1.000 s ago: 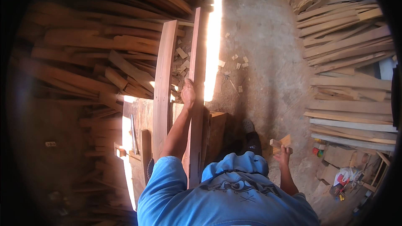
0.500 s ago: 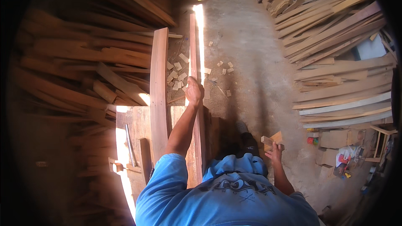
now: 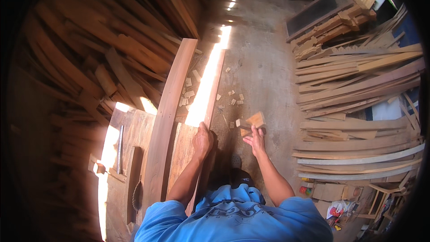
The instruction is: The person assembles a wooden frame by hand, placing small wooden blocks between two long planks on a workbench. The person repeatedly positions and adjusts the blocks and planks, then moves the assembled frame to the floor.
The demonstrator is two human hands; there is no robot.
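My left hand [image 3: 203, 142] is closed round the edge of a narrow reddish wooden board [image 3: 217, 78], which runs lengthwise over the workbench [image 3: 182, 141] and past its far end. To the right of it, my right hand [image 3: 255, 142] holds up a small wooden tool [image 3: 256, 119] made of crossed pieces, one dark and one lighter and flat; its exact kind is unclear. Thumb and fingers pinch it, apart from the board. Left of my left hand, a wider plank [image 3: 172, 89] lies along the bench, also sticking out beyond its far end.
On the bench's left lie a ribbed metal rod [image 3: 120, 148], a short wood strip [image 3: 133, 179] and part of a toothed blade [image 3: 136, 196]. Offcuts [image 3: 189, 94] litter the floor. Lumber piles stand left [image 3: 85, 22] and right [image 3: 345, 80], with a dark framed panel [image 3: 316, 13].
My right hand has brought the wooden tool up and inward, closer to the narrow board. My left hand sits nearer to me along the board. The whole view has shifted and tilted.
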